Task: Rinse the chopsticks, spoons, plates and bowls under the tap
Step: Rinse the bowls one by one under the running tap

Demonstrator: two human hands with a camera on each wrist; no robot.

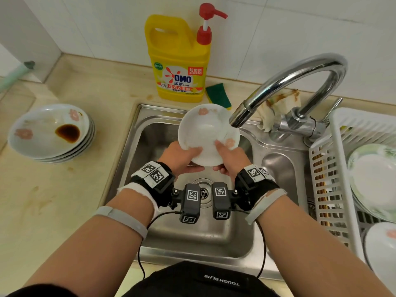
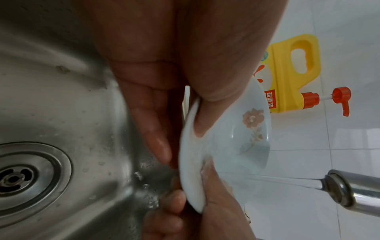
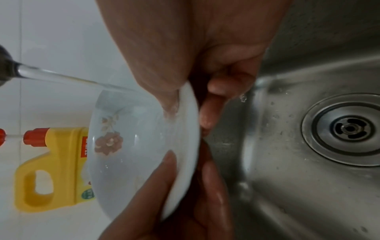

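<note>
A white flower-patterned plate (image 1: 205, 129) (image 2: 236, 139) (image 3: 131, 154) is tilted over the steel sink (image 1: 150, 133) under the tap spout (image 1: 240, 116). Water (image 2: 287, 180) (image 3: 61, 77) runs from the spout onto its inside. My left hand (image 1: 184, 157) (image 2: 180, 100) grips the plate's near left rim, thumb inside and fingers behind. My right hand (image 1: 229, 159) (image 3: 185, 91) grips the near right rim the same way. A stack of dirty plates (image 1: 51, 131), the top one holding dark sauce, sits on the counter at left.
A yellow detergent bottle (image 1: 180, 61) and a green sponge (image 1: 218, 95) stand behind the sink. A white drying rack (image 1: 334, 168) at right holds clean plates (image 1: 372, 179) and chopsticks (image 1: 321, 185). A stained rag (image 1: 278, 103) lies behind the tap. The drain (image 1: 203, 191) is below my wrists.
</note>
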